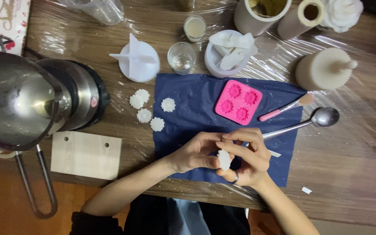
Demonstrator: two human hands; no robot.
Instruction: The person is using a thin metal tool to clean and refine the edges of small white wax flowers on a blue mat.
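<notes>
Low in the middle of the frame, both hands meet over the near edge of a dark blue cloth [188, 109]. The left hand [194, 152] and the right hand [246, 159] are curled inward, fingertips pinching a small white flower-shaped wax piece [224, 159] between them; it sits edge-on, held up off the cloth, likely so its scalloped rim can be turned and worked with the thumbs. The piece looks matte, pale and ridged like a daisy head. A ring shows on one right finger.

Four more white flower pieces [144, 108] lie in a loose cluster left of centre, three on the film-covered wooden table [349, 174] and one on the cloth, apart from each other as if set aside once done. Just above the hands, a pink silicone mould [239, 101] with four flower cavities rests on the cloth within easy reach. To its right lie a pink-handled brush [286, 107] and a metal spoon [310, 122], its handle running toward the right hand.

At the left edge, a steel melting pitcher [18, 100] stands on a black heater, kept away from the cloth. A small glass [181, 57] and a white ribbed candle [325, 69] sit along the upper part of the frame
</notes>
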